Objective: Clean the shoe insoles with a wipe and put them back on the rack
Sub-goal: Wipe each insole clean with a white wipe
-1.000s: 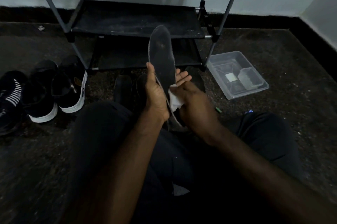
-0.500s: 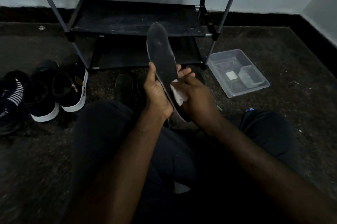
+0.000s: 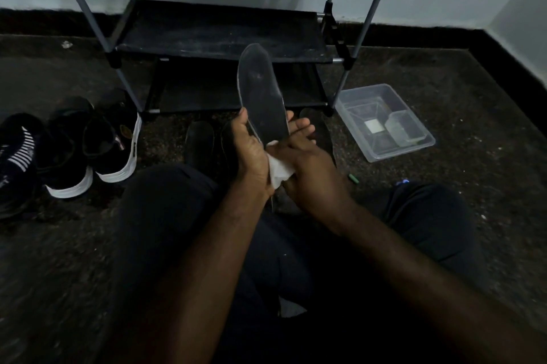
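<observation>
A dark insole (image 3: 262, 97) stands nearly upright in front of me, toe end up. My left hand (image 3: 251, 153) grips its lower half, thumb on the left edge and fingertips showing past the right edge. My right hand (image 3: 307, 168) holds a white wipe (image 3: 278, 169) against the insole's heel end. The black shoe rack (image 3: 222, 35) stands behind, its shelves bare. More dark insoles (image 3: 199, 143) lie on the floor just beyond my knees.
Black sneakers with white soles (image 3: 115, 141) and a striped shoe (image 3: 14, 162) sit at the left. A clear plastic container (image 3: 384, 122) lies on the floor at the right. A white scrap (image 3: 290, 309) rests on my lap.
My right hand slid the wipe down the insole toward the heel. The insole stays upright in my left hand.
</observation>
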